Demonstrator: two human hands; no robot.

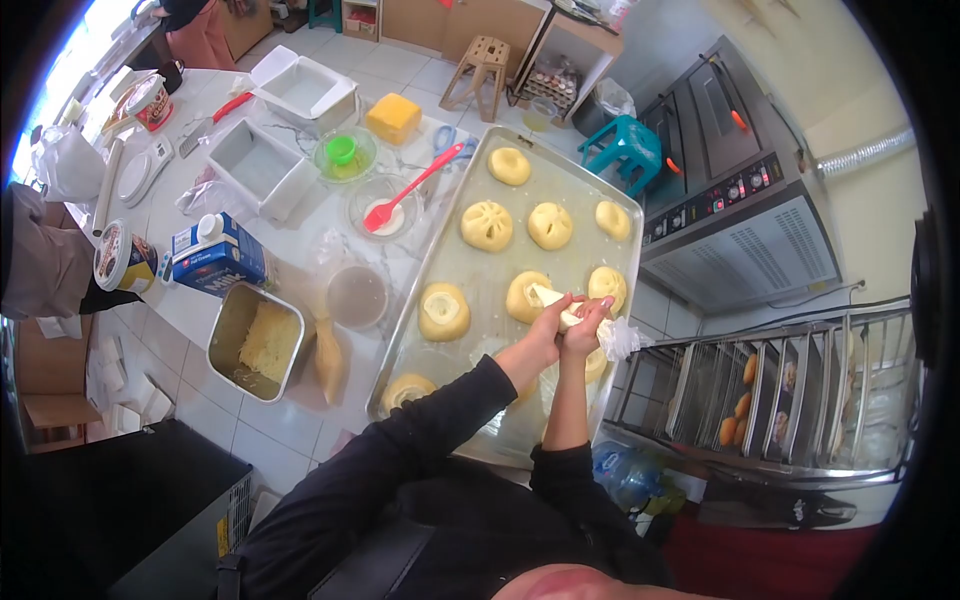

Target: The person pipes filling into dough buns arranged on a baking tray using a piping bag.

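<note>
My left hand [546, 334] and my right hand [583, 328] are both closed around a white piping bag [622, 340], whose twisted end sticks out to the right. Its tip points at a round dough bun [522, 300] on a large metal baking tray [470, 370]. White cream shows at the tip. Left of my hands, another bun [444, 312] has a pale filling in its middle. Farther up the tray lie a bun with petal-like cuts [487, 227] and several others. My forearms partly cover the buns nearest me.
Left of the tray are a glass bowl with a red spatula [412, 190], a tin of grated cheese [268, 340], a milk carton [222, 255] and a second piping bag [328, 350]. An oven [740, 190] and a rack [760, 390] stand at right. Another person's sleeve [45, 260] shows at left.
</note>
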